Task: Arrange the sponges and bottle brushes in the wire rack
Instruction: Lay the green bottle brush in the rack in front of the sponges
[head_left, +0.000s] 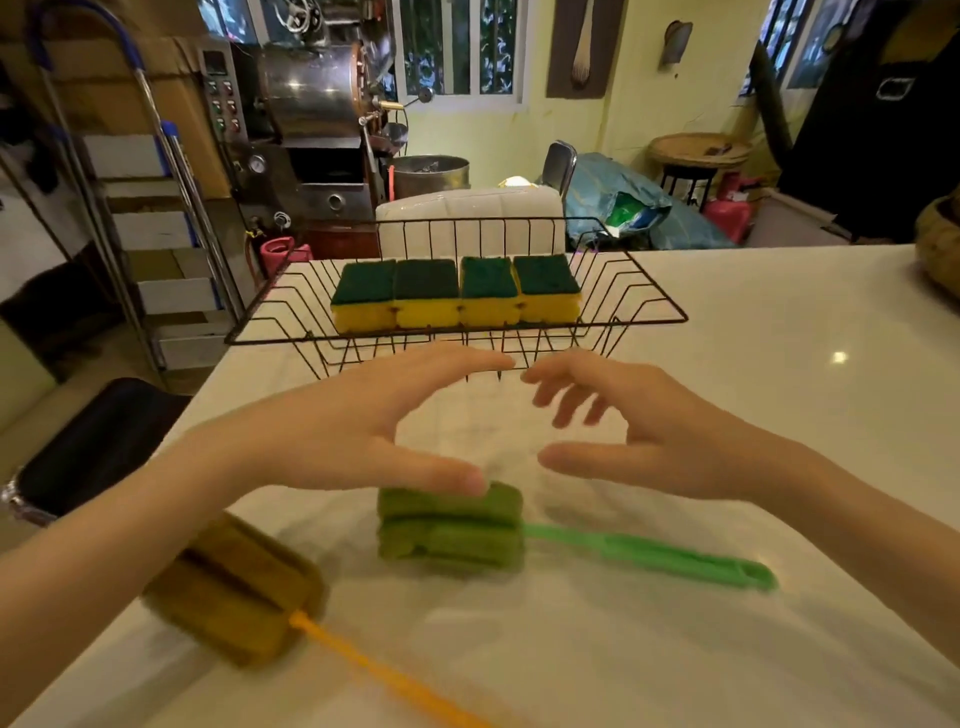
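4 sponges (457, 293) in 1 wire rack (649, 291); 2 bottle brushes (452, 530); 2 hands (332, 431)

Left hand (332, 436), right hand (670, 441): both bare, ungloved. Forearms bare to frame edge; no sleeves, rings, watch or bands visible. Fingers (457, 364) slender, nails short.

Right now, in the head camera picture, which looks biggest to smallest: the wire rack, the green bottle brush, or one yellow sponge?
1. Wire rack, widest by far.
2. Green bottle brush, counting its long handle; it lies nearer the camera, which flatters it.
3. One yellow sponge, clearly smallest, though farther away.
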